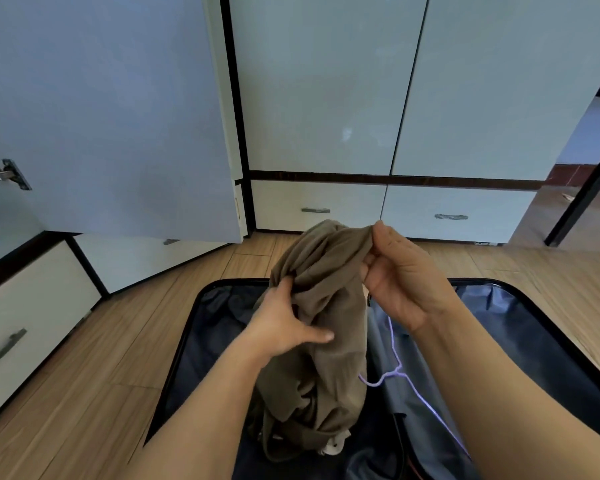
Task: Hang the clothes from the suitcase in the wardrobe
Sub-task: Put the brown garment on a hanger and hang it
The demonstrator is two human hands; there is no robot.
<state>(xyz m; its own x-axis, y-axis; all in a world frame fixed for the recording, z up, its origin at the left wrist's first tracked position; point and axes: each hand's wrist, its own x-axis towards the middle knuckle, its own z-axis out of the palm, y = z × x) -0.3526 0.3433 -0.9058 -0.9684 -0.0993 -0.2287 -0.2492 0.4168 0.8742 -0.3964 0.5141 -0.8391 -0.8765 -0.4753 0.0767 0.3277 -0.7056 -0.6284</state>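
A crumpled olive-brown garment (326, 306) is lifted above the open black suitcase (534, 327), which lies flat on the wooden floor. My left hand (284, 323) grips the garment's left side, thumb across the front of the cloth. My right hand (395, 275) pinches its top edge between thumb and fingers. The garment's lower end still rests in the suitcase, over some pale cloth (333, 445). A thin lilac hanger (392, 372) lies on the suitcase lining behind the garment. The white wardrobe (326, 98) stands straight ahead.
An open wardrobe door (111, 116) swings out at the left, its hinge showing at the far left. Drawers with grey handles (316, 210) run along the wardrobe's base. A dark metal frame leg (582, 199) stands at the right on the wooden floor (84, 375).
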